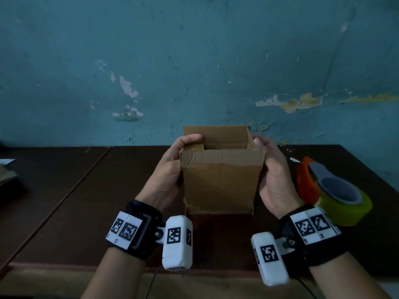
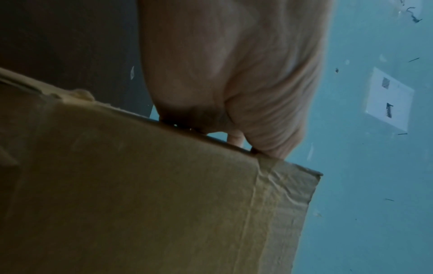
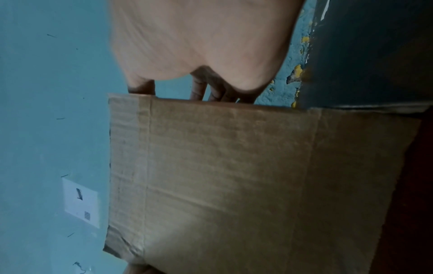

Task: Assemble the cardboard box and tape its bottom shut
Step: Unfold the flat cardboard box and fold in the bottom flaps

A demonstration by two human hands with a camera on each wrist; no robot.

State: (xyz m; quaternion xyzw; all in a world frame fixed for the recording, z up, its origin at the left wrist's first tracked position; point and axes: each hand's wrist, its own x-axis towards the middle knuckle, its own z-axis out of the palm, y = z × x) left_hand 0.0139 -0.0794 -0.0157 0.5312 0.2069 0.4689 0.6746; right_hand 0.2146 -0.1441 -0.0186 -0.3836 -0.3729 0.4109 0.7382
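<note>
At frame centre the open-topped cardboard box (image 1: 221, 180) is held upright on the counter (image 1: 86, 201) by left hand (image 1: 170, 173) and right hand (image 1: 273, 175); a tape dispenser (image 1: 330, 190) is seen lower right.

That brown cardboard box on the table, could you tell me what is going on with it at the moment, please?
A person is holding the brown cardboard box upright on the dark wooden table, one hand on each side. The left hand grips the left wall with the thumb hooked over the top rim; the right hand holds the right wall. The top flaps are open, and one is folded inward by the left thumb. The orange tape dispenser with its yellowish tape roll lies untouched beside the right hand, so taping has not begun.
</note>
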